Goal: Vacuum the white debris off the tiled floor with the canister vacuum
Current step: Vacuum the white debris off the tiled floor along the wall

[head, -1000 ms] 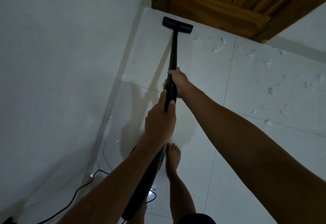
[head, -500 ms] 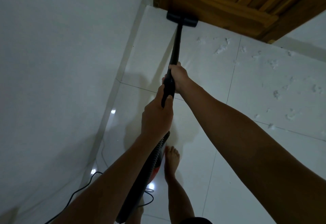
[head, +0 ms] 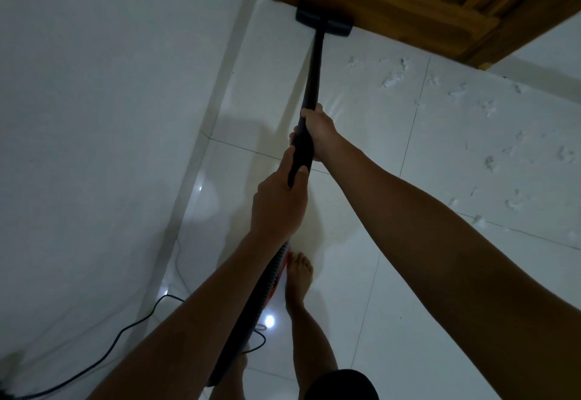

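- The black wand (head: pixel 314 75) of the vacuum is being gripped by both hands near the centre of the frame.
- The right hand (head: pixel 319 135) is being wrapped around the wand higher up; the left hand (head: pixel 278 207) is being closed around its lower end, thumb lying along it.
- The floor head (head: pixel 323 23) is being pressed onto the tiled floor (head: pixel 361 148) at the upper centre, right against the base of the wooden door (head: pixel 408 0).
- White debris (head: pixel 391 80) is lying scattered over the tiles in the right half of the frame, well apart from the floor head.
- The ribbed hose (head: pixel 251 305) is being trailed down beside a bare foot (head: pixel 298 277); a black cord (head: pixel 125 333) is lying at lower left.
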